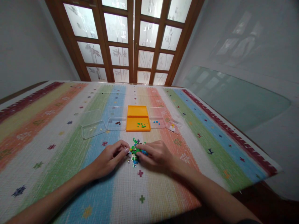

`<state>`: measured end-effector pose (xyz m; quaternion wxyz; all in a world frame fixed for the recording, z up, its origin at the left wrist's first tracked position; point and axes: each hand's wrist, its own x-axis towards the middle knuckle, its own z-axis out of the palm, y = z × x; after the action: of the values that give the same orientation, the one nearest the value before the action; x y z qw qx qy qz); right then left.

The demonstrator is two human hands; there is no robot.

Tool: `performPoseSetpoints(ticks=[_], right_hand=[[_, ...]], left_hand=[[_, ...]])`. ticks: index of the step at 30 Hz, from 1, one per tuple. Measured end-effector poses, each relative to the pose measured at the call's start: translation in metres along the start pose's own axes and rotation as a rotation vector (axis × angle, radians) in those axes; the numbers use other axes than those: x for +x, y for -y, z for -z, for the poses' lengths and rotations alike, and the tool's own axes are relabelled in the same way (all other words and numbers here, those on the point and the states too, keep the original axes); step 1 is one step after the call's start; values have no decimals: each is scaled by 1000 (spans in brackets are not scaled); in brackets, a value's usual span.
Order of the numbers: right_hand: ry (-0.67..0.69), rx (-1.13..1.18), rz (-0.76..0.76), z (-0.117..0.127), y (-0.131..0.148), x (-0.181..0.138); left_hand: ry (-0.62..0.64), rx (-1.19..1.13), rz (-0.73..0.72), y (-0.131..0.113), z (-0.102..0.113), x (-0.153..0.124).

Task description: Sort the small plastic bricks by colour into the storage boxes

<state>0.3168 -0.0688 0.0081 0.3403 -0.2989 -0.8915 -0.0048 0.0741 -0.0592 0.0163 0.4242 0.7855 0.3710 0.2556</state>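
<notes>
A pile of small toy bricks (134, 159), mostly green, blue and white, lies on the striped tablecloth in front of me. At its left edge is my left hand (112, 155), with thumb and index finger pinched together. Whatever sits between those fingertips is too small to make out. From the right, my right hand (156, 154) reaches into the pile, its index finger and thumb curled in around green bricks. I cannot tell which piece it grips. Just beyond the pile stands an open orange box (138, 129) with several green bricks (141, 125) inside.
Left of the orange box are a clear box (87, 136) with pale pieces and another clear box (109, 127) with brown bricks. To its right, one clear box (159, 127) holds blue bricks; a tilted one (178, 123) holds yellow and white pieces. Paned doors (133, 46) stand behind.
</notes>
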Motion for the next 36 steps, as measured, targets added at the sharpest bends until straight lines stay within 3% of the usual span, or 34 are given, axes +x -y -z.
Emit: performPoseSetpoints(ticks=[7, 13, 16, 21, 26, 36], right_hand=[[52, -78, 79, -6, 15, 2], [18, -133, 4, 0, -1, 0], [-56, -218, -132, 19, -26, 0], [-87, -423, -559, 64, -73, -7], [100, -492, -826, 89, -100, -18], [376, -585, -904, 91, -103, -23]], left_hand=[[67, -14, -40, -5, -7, -2], [74, 237, -124, 1, 3, -3], [78, 341, -200, 6, 3, -6], [52, 416, -284, 11, 0, -7], [38, 438, -314, 13, -3, -6], [20, 451, -310, 15, -3, -5]])
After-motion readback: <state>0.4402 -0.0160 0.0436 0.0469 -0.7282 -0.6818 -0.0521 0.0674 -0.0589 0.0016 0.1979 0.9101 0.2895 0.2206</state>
